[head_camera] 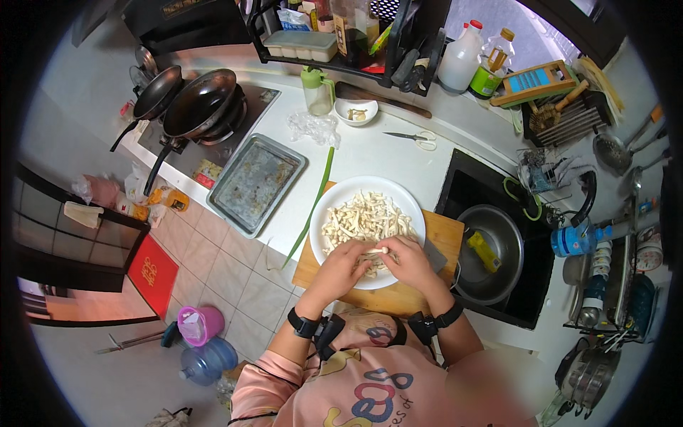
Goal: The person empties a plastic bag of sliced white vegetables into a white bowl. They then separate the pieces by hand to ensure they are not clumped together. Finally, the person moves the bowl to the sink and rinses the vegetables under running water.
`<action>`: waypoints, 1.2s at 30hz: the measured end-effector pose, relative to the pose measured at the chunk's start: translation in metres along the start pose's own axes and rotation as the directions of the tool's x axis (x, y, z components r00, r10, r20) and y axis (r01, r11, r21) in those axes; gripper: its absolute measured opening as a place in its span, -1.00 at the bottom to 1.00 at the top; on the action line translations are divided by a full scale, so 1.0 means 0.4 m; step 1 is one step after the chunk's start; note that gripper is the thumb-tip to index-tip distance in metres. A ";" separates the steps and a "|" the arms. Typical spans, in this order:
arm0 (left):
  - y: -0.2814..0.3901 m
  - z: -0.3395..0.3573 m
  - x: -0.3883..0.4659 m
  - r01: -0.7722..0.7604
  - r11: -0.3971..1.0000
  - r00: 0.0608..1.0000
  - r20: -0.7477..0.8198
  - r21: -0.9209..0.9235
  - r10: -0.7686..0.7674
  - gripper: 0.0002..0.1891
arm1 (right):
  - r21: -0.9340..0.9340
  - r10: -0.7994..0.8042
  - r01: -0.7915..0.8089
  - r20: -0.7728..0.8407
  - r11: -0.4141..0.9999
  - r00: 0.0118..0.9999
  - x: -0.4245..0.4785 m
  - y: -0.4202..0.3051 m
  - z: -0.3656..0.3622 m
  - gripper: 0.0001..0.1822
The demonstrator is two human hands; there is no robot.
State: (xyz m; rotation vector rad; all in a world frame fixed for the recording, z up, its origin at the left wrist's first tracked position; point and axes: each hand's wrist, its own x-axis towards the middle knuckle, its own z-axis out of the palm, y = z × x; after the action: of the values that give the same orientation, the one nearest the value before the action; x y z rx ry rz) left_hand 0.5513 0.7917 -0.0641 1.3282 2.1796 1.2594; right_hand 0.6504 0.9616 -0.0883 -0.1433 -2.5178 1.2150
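Over a white plate (pixel 412 205) heaped with thin pale mushrooms (pixel 368 213), my two hands meet near the rim closest to me. A single white mushroom (pixel 379 251) lies crosswise between the fingertips of my left hand (pixel 340 269) and my right hand (pixel 410 261). Both hands pinch it, one at each end. The plate rests on a wooden cutting board (pixel 445 229). Part of a grey cleaver blade (pixel 435 257) shows beside the plate, under my right forearm; its handle is hidden.
A green scallion (pixel 315 213) and metal baking tray (pixel 257 184) lie left. Behind are scissors (pixel 413 137), a small white bowl (pixel 356 112) and crumpled plastic (pixel 315 128). The black sink (pixel 453 176) holds a metal basin (pixel 491 253). Pans (pixel 200 104) sit on the stove.
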 end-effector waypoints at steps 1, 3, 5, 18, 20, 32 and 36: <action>0.000 0.003 0.000 0.065 0.998 0.998 -0.003 -0.018 -0.065 -0.78 | 0.021 -0.002 0.002 0.015 1.000 1.000 0.006 -0.016 -0.004 -0.86; -0.002 0.011 0.000 0.193 0.980 0.981 -0.007 -0.056 -0.193 -0.81 | 0.066 0.013 -0.015 0.031 0.998 0.999 0.015 -0.042 -0.008 -0.84; 0.004 0.012 0.006 0.157 0.985 0.983 -0.084 -0.076 -0.163 -0.81 | 0.113 0.050 -0.054 0.034 0.992 0.998 0.020 -0.058 -0.009 -0.81; 0.004 0.012 -0.016 0.323 0.926 0.943 -0.015 -0.193 -0.332 -0.81 | 0.285 0.245 -0.285 0.169 0.915 0.955 0.007 -0.068 0.006 -0.81; -0.017 0.022 -0.025 0.345 0.912 0.933 -0.023 -0.223 -0.359 -0.81 | 0.320 0.226 -0.268 0.163 0.909 0.960 0.002 -0.067 0.015 -0.83; -0.011 0.032 -0.036 0.509 0.828 0.856 0.042 -0.237 -0.514 -0.85 | 0.222 0.163 -0.219 0.247 0.950 0.955 0.019 -0.049 0.016 -0.82; 0.043 0.005 -0.021 0.487 0.865 0.873 0.031 -0.121 -0.487 -0.87 | 0.216 0.169 -0.251 0.339 0.944 0.926 0.025 -0.052 0.005 -0.80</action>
State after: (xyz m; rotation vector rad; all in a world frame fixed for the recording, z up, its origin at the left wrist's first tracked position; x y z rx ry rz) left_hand 0.5668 0.7891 -0.0530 0.6573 2.1986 1.1605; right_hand 0.6415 0.9494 -0.0706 -0.1726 -2.6298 1.7663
